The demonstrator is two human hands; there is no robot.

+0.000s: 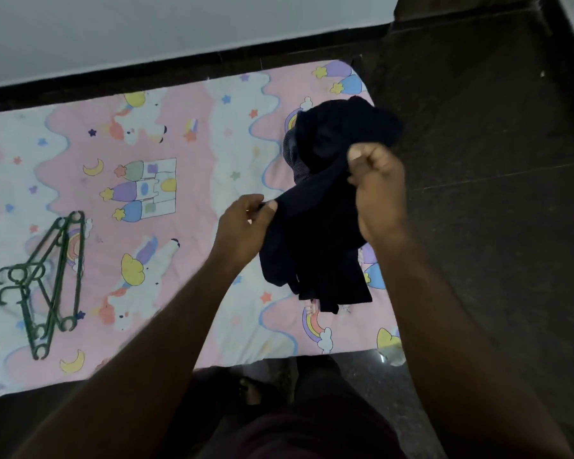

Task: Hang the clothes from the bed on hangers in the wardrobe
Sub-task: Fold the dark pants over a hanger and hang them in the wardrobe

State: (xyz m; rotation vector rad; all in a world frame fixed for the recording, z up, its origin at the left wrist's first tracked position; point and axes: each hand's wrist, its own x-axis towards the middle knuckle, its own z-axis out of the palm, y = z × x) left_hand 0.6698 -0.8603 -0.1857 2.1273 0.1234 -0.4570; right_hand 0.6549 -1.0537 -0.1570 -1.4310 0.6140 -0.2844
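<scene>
Both bare forearms reach forward from the lower edge and draw closer together toward the middle right. The left hand is turned thumb-up, its thumb and curled fingers pinching a fold of a dark garment. The right hand sits higher and farther out, closed in a fist round the same garment, its back toward the camera.

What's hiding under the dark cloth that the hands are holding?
Under the dark cloth lies the pink bedsheet. A striped grey piece peeks out at its upper left. The rest beneath is covered, so I cannot tell what else is there.
</scene>
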